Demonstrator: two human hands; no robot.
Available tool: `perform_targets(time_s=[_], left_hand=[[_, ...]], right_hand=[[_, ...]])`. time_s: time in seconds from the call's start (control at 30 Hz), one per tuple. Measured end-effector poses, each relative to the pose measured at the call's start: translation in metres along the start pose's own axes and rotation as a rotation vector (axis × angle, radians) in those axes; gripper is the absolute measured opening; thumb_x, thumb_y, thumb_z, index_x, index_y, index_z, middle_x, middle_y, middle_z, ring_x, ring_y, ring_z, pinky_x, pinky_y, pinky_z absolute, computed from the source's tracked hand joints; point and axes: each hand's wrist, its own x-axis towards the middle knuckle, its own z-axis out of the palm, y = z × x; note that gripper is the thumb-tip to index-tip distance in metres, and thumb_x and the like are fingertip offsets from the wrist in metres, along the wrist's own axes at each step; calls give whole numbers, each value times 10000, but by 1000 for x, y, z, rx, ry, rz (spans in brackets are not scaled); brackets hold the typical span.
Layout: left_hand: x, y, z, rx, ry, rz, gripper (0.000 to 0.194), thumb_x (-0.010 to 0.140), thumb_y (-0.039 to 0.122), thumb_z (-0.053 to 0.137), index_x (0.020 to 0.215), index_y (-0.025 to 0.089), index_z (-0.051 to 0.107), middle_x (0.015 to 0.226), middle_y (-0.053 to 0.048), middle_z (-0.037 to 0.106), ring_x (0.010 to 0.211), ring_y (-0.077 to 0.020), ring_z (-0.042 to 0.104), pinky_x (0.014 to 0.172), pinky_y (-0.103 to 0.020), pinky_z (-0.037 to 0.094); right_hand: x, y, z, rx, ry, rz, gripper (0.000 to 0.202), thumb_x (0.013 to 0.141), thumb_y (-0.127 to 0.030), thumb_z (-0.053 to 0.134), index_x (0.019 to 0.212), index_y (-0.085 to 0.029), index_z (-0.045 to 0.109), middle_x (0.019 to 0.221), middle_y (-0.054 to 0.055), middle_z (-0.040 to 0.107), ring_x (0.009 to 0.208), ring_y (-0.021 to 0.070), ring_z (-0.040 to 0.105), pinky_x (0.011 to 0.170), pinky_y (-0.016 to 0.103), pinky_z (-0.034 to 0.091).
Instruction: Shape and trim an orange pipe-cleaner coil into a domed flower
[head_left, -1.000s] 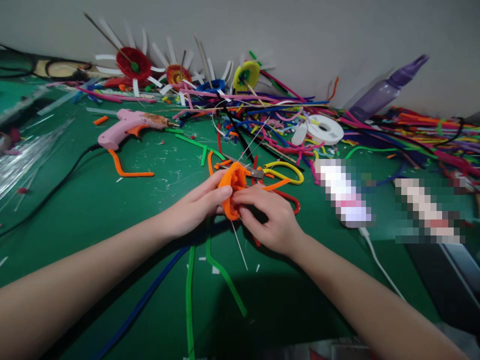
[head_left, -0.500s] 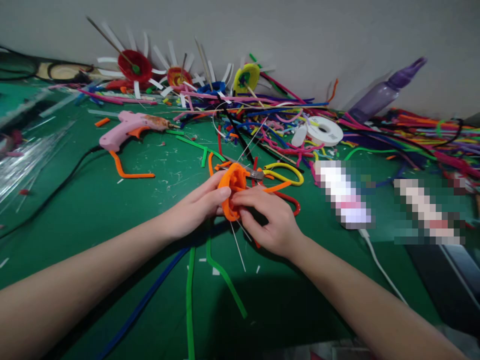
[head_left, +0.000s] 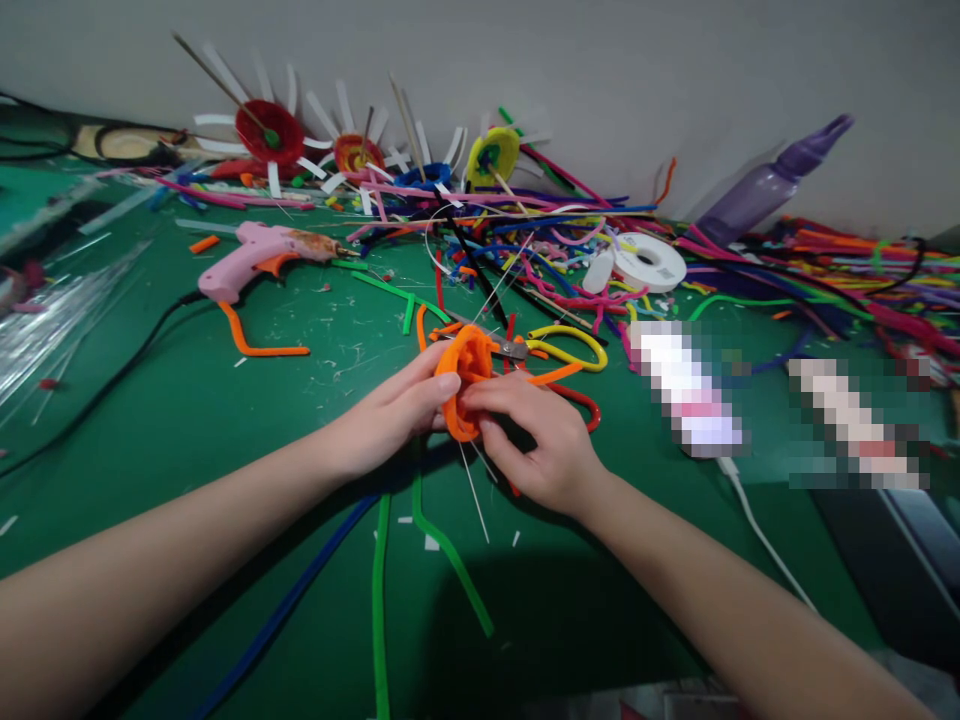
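Observation:
An orange cup-shaped piece (head_left: 466, 345) of coiled pipe cleaner is held at the middle of the view, its hollow side turned to the right. My left hand (head_left: 394, 415) grips its left rim, thumb on the near edge. The fingers of my right hand (head_left: 544, 440) are pinched at the cup's inner right side, their tips partly hidden. A loose orange end (head_left: 556, 374) runs out above the right hand. Thin white sticks (head_left: 474, 492) stick out below and above the cup. Scissors (head_left: 564, 346) with yellow and red handles lie just behind the right hand.
A pink glue gun (head_left: 259, 255) and a bent orange piece (head_left: 262, 348) lie to the left. Wheel-like pieces (head_left: 270, 130) and heaped pipe cleaners line the wall, with a white spool (head_left: 649, 262) and purple bottle (head_left: 757, 200). Green strips (head_left: 381, 600) lie in front; a white cable (head_left: 769, 540) runs right.

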Motion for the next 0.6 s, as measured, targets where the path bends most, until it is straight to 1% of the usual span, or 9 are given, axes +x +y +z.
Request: perform_targets(time_s=[0.17,0.33,0.6], left_hand=[[1,0,0,13,0,11,510,835,484,629,1269,243,510,1187,-48,638,1019,-201,639,861,-297,541],[0,1,1,7,5,2,523,816,493,650,1256,247,513,1136,-38,639,960,-177,636,827,-276,535],[0,1,1,49,18,-5,510,818,505,633,1240,239,527,1069,-28,627,945,-170,616,833,-284,518]], right_hand=[[0,0,0,-7,-8,5,184,874,-106,512,982,-174,644,981,67,756,946,170,712,824,318,563],[0,1,0,-5,-10,0,171,868,-101,525,975,-158,645,976,75,756,939,175,711,827,319,559],[1,2,0,3,-21,-2,163,855,-92,545,969,-154,643,966,74,754,934,176,708,828,306,550]])
